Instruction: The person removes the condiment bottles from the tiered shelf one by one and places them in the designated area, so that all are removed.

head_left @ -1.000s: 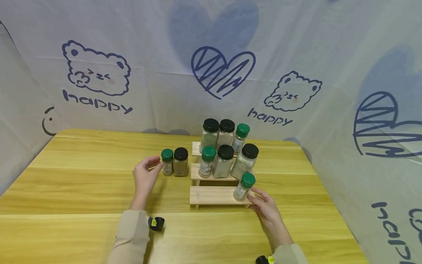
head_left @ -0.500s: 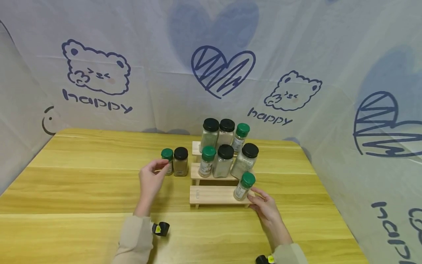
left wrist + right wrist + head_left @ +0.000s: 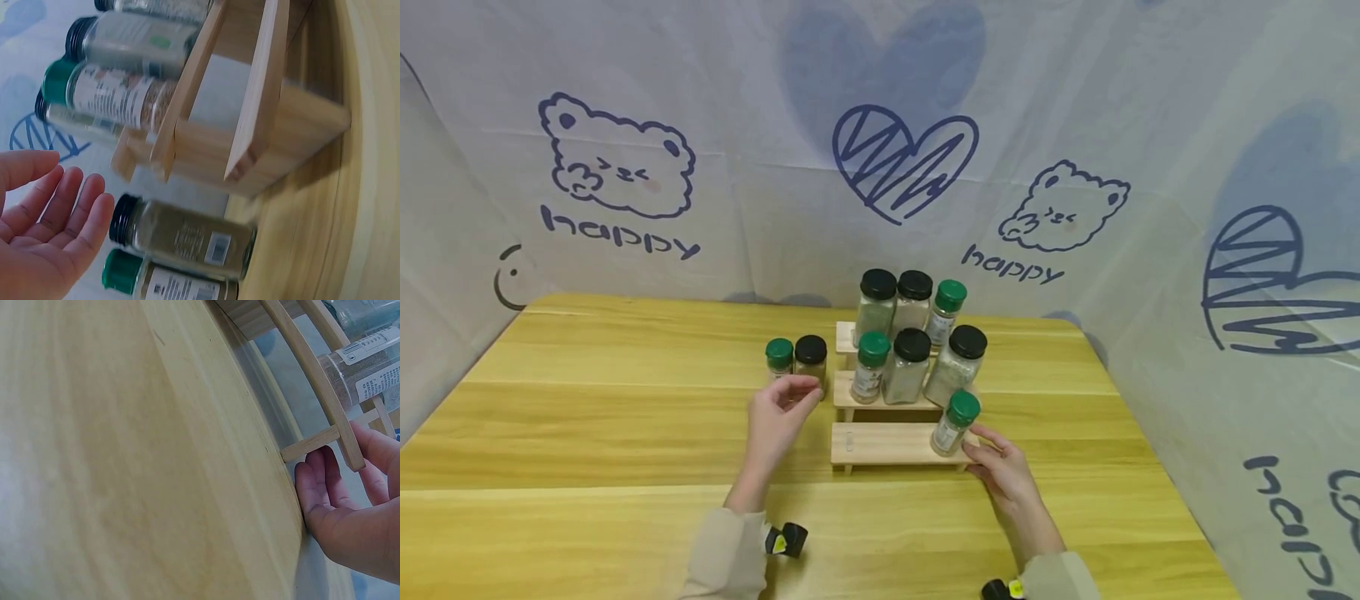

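In the head view my left hand (image 3: pixel 780 421) is in front of a black-capped spice jar (image 3: pixel 811 354) and a green-capped one (image 3: pixel 779 354) on the table. The left wrist view shows its fingers loosely bent, holding nothing, with the black-capped jar (image 3: pixel 187 237) just beyond the fingertips. My right hand (image 3: pixel 1003 471) holds the right end of the lowest step of a wooden tiered spice rack (image 3: pixel 880 446). In the right wrist view its fingers (image 3: pixel 319 481) bend in by the rack's leg, below the step. Beside this hand a green-capped jar (image 3: pixel 953 425) stands on that step.
Three jars stand on the middle step, among them a black-capped jar (image 3: pixel 907 367). The top step holds three more, one a green-capped jar (image 3: pixel 946 312). Behind the wooden table (image 3: pixel 587 400) hangs a printed cloth (image 3: pixel 760 167).
My left hand has moved right, from beside the green-capped jar to in front of the black-capped one. The right hand, rack and jars have stayed in place.
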Action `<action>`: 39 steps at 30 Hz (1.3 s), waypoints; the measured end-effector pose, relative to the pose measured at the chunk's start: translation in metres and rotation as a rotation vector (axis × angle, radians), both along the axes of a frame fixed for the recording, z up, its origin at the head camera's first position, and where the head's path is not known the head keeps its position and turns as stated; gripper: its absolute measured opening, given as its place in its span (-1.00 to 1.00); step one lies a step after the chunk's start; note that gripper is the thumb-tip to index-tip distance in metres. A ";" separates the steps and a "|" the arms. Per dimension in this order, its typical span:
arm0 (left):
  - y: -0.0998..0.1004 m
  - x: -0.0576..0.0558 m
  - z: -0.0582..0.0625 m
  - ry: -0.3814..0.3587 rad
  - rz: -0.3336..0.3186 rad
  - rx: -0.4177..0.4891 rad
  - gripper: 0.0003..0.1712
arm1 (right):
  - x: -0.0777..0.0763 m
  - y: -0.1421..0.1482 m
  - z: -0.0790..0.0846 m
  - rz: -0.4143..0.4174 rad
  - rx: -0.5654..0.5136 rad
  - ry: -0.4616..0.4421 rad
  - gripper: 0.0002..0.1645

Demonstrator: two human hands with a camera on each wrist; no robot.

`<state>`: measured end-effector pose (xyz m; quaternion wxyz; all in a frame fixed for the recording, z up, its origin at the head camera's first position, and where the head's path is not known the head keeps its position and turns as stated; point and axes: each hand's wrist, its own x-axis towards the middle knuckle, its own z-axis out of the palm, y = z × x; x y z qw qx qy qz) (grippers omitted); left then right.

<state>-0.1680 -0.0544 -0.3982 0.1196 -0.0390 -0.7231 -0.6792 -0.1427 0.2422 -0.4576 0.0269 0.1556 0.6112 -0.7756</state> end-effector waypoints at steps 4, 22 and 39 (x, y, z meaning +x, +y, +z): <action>0.010 0.002 0.000 0.028 -0.038 0.013 -0.87 | 0.001 0.000 0.001 0.004 -0.001 0.000 -0.64; 0.057 0.014 0.016 0.054 -0.255 -0.040 -0.86 | 0.000 0.001 0.000 0.022 -0.011 0.010 -0.62; 0.097 0.000 0.001 0.096 -0.337 -0.040 -0.70 | 0.000 0.002 -0.002 0.020 -0.020 0.027 -0.62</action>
